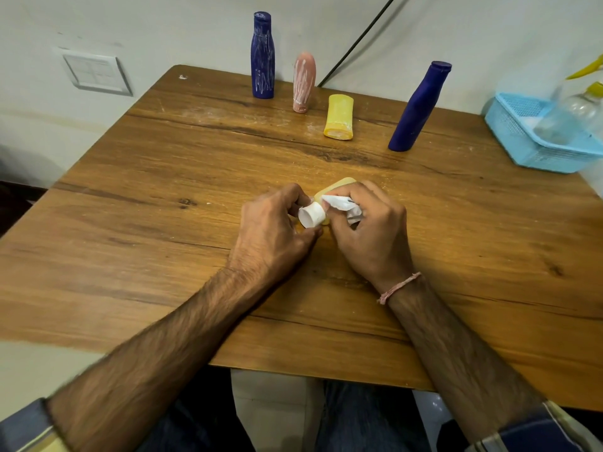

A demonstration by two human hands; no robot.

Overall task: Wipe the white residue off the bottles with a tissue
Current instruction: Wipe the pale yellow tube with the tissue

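Near edge: both forearms reach in over the table, sleeves pushed up. A thin thread band sits on the right wrist.

Centre of table, just above the surface:
- Left hand: fingers curled round the neck end of the held yellow bottle, gripping it. The white cap pokes out between thumb and fingers, toward the camera.
- Right hand: fingers closed on a crumpled tissue, pressing it on the bottle's body just beside the cap.
- Only the bottle's far end shows past the knuckles. The rest is hidden by the hands, so I cannot tell whether it touches the table.

Far half of table, all well apart from the hands:
- Second yellow bottle: stands upright, whitish film on it.
- Pink bottle: behind and left of it, heavy white streaks down its side.
- Streaked blue bottle: far left, at the back edge, white scratchy marks over its body.
- Plain blue bottle: to the right, dark surface, cap on.

White smears lie on the wood near the pink and yellow bottles.

Right edge: a light blue basket with a clear spray bottle in it.

Wall behind: a switch plate at left and a black cable running down to the table's back edge.
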